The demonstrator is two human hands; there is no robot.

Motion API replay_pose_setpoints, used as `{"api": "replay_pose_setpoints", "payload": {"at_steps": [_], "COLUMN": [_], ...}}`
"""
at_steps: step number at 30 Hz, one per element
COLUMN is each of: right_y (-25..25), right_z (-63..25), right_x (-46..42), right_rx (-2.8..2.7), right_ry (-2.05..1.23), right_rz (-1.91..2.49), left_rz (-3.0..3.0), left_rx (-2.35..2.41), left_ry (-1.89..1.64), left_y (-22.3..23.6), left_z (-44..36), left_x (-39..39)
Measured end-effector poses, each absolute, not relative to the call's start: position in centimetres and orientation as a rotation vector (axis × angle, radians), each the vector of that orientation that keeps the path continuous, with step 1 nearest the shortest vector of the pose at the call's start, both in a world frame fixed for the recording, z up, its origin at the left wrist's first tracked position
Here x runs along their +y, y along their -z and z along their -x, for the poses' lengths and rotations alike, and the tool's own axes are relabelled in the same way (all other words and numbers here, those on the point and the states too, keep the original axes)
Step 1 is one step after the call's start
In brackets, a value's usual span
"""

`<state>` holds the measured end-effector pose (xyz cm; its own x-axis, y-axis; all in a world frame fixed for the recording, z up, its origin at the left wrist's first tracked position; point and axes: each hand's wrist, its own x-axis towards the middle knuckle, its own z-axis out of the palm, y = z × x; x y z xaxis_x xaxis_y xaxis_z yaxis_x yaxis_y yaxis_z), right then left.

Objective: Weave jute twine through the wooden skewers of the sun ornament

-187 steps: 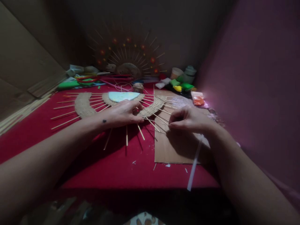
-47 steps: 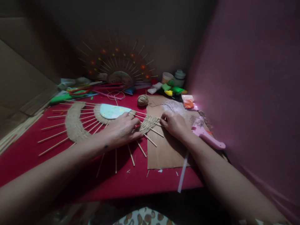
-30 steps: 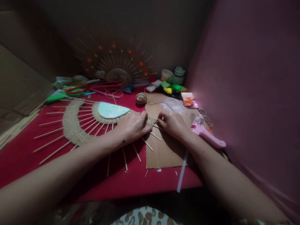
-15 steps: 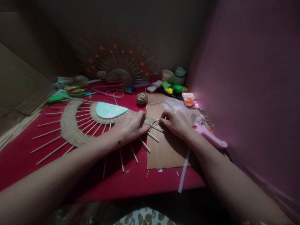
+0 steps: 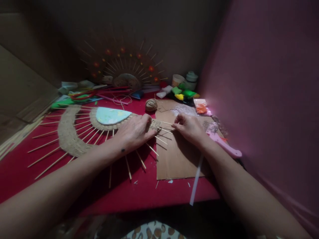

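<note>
A half-round fan of thin wooden sticks, with a broad curved band of woven twine (image 5: 68,132), lies across the left of the table. Its inner arc carries a pale blue half-disc (image 5: 112,115). My left hand (image 5: 136,131) is closed over the fan's right end, thumb on the woven twine there. Bare stick ends stick out past that thumb. My right hand (image 5: 185,127) is pinched at the tip of the uppermost stick; what lies between its fingertips is too small to make out. A ball of twine (image 5: 151,105) sits behind my hands, its strand trailing right.
A cardboard sheet (image 5: 179,159) lies under my right hand. Beyond it are coloured clay packets (image 5: 188,94), a cup (image 5: 177,80) and a jar (image 5: 191,80). A pink glue gun (image 5: 225,144) rests at right. Scissors (image 5: 81,96) lie back left; a flowered stick fan (image 5: 127,79) stands behind.
The fan has shifted a little to the left together with my left hand. My right hand stays nearly in place, so the gap between the two hands is wider.
</note>
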<state>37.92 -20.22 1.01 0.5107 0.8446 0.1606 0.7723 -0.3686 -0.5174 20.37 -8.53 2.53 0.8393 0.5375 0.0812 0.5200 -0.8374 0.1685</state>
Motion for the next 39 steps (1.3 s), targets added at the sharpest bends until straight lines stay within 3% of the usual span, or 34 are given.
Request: {"api": "replay_pose_setpoints", "payload": {"at_steps": [12,33,39], "right_y": [-1.2,-2.4,-3.8], "right_z": [-39.4,-38.7,-37.8], "right_x": [-20.3,-20.7,-21.4], "right_rx": [-1.227,-1.088,-1.388], "right_ry": [-0.661,-0.827,-0.809], "right_rz": [2.157,1.863,1.888], "left_rz": [-2.857,-2.881,-2.888], "left_rx": [0.828,0.668,0.675], "left_ry": [-0.203,-0.125,-0.145], "left_y": [-2.8,-2.2,-2.0], "left_z": [-19.9,-19.8,-19.8], "left_x": [-8.8,-10.8,-10.7]}}
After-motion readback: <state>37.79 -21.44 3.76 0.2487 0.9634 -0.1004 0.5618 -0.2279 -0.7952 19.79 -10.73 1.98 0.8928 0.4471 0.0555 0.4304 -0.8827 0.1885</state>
